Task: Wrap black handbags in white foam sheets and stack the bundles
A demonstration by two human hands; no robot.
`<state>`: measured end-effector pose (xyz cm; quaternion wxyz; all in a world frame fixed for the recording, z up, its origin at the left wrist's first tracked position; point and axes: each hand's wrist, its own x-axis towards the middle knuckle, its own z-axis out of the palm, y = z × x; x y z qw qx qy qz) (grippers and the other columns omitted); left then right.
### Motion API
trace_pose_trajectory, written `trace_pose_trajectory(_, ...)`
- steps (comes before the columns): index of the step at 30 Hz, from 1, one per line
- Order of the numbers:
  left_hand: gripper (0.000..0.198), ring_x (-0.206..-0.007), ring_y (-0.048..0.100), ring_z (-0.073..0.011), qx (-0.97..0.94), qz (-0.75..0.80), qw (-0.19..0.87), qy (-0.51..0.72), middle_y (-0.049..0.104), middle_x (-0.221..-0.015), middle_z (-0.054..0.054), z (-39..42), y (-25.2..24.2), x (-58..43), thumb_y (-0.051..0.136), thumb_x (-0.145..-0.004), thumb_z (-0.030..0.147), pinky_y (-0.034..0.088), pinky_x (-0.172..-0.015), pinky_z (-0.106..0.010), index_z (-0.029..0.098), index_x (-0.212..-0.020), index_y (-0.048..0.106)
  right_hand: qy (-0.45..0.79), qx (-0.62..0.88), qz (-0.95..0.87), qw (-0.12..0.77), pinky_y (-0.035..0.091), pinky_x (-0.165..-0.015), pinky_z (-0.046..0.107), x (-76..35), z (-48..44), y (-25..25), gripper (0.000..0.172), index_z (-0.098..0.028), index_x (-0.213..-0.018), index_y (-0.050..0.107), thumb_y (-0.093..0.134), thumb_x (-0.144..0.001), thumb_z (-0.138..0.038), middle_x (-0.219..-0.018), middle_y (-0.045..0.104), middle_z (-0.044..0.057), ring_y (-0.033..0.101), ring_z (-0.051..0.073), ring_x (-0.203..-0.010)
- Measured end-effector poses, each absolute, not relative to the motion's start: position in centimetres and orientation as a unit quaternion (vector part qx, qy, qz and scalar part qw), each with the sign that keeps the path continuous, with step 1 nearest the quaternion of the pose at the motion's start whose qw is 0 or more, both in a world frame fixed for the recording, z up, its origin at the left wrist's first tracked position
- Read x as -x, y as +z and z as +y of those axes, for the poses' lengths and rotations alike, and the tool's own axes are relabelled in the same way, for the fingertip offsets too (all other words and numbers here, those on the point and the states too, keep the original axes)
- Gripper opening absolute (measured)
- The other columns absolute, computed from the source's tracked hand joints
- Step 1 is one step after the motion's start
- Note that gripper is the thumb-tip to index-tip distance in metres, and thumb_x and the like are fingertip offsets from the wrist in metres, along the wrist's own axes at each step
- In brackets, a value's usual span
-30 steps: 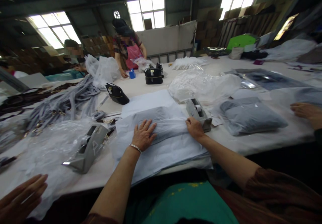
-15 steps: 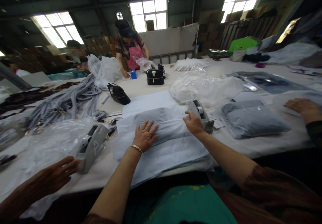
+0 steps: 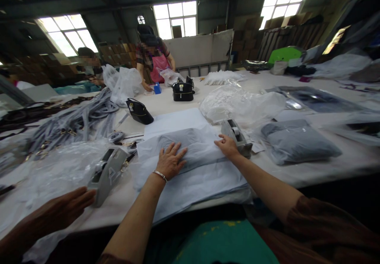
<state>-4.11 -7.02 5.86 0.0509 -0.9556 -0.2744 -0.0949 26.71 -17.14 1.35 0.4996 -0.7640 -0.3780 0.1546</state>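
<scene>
My left hand (image 3: 172,161) lies flat with fingers spread on a grey item (image 3: 190,137) that shows through a thin white wrapping sheet (image 3: 204,147). My right hand (image 3: 228,147) has its thumb and forefinger pinched at the sheet's right edge; what is between the fingertips is too small to make out. Just beyond that hand stands a grey tape dispenser (image 3: 234,131). Under the wrapped item is a stack of white sheets (image 3: 190,192), with another white sheet (image 3: 181,117) spread behind it.
A co-worker's hand (image 3: 68,206) is beside another tape dispenser (image 3: 109,173) at left. A grey wrapped package (image 3: 299,141) lies at right. Two black handbags (image 3: 182,92), clear plastic bags (image 3: 237,101) and grey straps (image 3: 86,113) cover parts of the table. A person (image 3: 154,54) stands opposite.
My right hand has shifted slightly left and toward me, away from the tape dispenser. My left hand stays put. A co-worker's hand at the far right has left the view.
</scene>
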Motion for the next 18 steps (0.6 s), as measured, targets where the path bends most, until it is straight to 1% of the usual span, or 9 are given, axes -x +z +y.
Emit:
trace_pose_trajectory(2, 0.055, -0.147, 0.03, -0.0351, 0.957, -0.271, 0.052, -0.091, 0.034, -0.161, -0.006, -6.9, 5.9, 4.2, 0.051, -0.095, 0.051, 0.028, -0.111, -0.065, 0.04, -0.148, 0.042, 0.132, 0.754, -0.389, 0.513, 0.052, -0.083, 0.037, -26.6, -16.9, 1.6, 0.05, -0.011, -0.117, 0.066, 0.064, -0.073, -0.036, -0.079, 0.07, 0.005, 0.066, 0.023, -0.077)
trace_pose_trajectory(4, 0.056, -0.147, 0.029, -0.0351, 0.958, -0.266, 0.053, -0.09, 0.033, -0.161, -0.006, -6.8, 6.0, 4.3, 0.052, -0.095, 0.051, 0.027, -0.111, -0.066, 0.039, -0.149, 0.042, 0.084, 0.743, -0.394, 0.535, 0.052, -0.084, 0.038, -26.6, -16.6, 1.8, 0.045, -0.012, -0.113, 0.066, 0.062, -0.075, -0.036, -0.082, 0.07, 0.006, 0.065, 0.023, -0.078)
trace_pose_trajectory(7, 0.057, -0.147, 0.029, -0.0349, 0.96, -0.26, 0.056, -0.093, 0.033, -0.161, -0.006, -6.6, 6.0, 4.5, 0.052, -0.095, 0.05, 0.027, -0.112, -0.065, 0.039, -0.149, 0.041, 0.016, 0.727, -0.392, 0.563, 0.052, -0.082, 0.038, -26.5, -16.4, 1.7, 0.045, -0.011, -0.115, 0.065, 0.058, -0.08, -0.039, -0.086, 0.069, 0.009, 0.063, 0.022, -0.078)
trace_pose_trajectory(9, 0.058, -0.147, 0.029, -0.035, 0.96, -0.259, 0.057, -0.092, 0.033, -0.161, -0.007, -6.5, 6.0, 4.6, 0.052, -0.095, 0.05, 0.027, -0.112, -0.065, 0.037, -0.15, 0.04, -0.001, 0.715, -0.385, 0.583, 0.052, -0.078, 0.036, -26.5, -16.2, 1.4, 0.048, -0.011, -0.118, 0.063, 0.057, -0.081, -0.04, -0.09, 0.069, 0.011, 0.062, 0.021, -0.075)
trace_pose_trajectory(11, 0.059, -0.147, 0.028, -0.0353, 0.96, -0.261, 0.055, -0.088, 0.032, -0.162, -0.007, -6.5, 6.0, 4.6, 0.051, -0.095, 0.05, 0.027, -0.112, -0.065, 0.036, -0.151, 0.039, -0.003, 0.705, -0.371, 0.605, 0.052, -0.072, 0.035, -26.6, -16.0, 1.1, 0.049, -0.011, -0.118, 0.063, 0.057, -0.08, -0.042, -0.093, 0.069, 0.011, 0.06, 0.019, -0.07)
trace_pose_trajectory(14, 0.059, -0.148, 0.027, -0.0354, 0.959, -0.265, 0.053, -0.078, 0.031, -0.162, -0.006, -6.5, 6.0, 4.5, 0.05, -0.096, 0.05, 0.026, -0.112, -0.067, 0.036, -0.151, 0.038, 0.003, 0.678, -0.358, 0.642, 0.051, -0.067, 0.032, -26.6, -15.7, 0.9, 0.051, -0.012, -0.119, 0.063, 0.06, -0.079, -0.043, -0.091, 0.07, 0.009, 0.056, 0.015, -0.064)
trace_pose_trajectory(16, 0.059, -0.148, 0.027, -0.0354, 0.959, -0.267, 0.055, -0.077, 0.03, -0.162, -0.006, -6.6, 5.9, 4.5, 0.05, -0.096, 0.05, 0.027, -0.111, -0.067, 0.035, -0.151, 0.038, 0.025, 0.649, -0.371, 0.664, 0.05, -0.065, 0.03, -26.6, -15.8, 1.1, 0.053, -0.013, -0.124, 0.06, 0.06, -0.08, -0.042, -0.093, 0.072, 0.008, 0.056, 0.014, -0.063)
trace_pose_trajectory(18, 0.059, -0.147, 0.028, -0.0357, 0.958, -0.267, 0.057, -0.081, 0.031, -0.162, -0.006, -6.6, 5.8, 4.5, 0.051, -0.095, 0.05, 0.027, -0.111, -0.067, 0.035, -0.151, 0.038, 0.069, 0.626, -0.391, 0.671, 0.051, -0.065, 0.03, -26.6, -15.9, 1.5, 0.059, -0.014, -0.133, 0.054, 0.06, -0.082, -0.043, -0.096, 0.073, 0.008, 0.059, 0.015, -0.067)
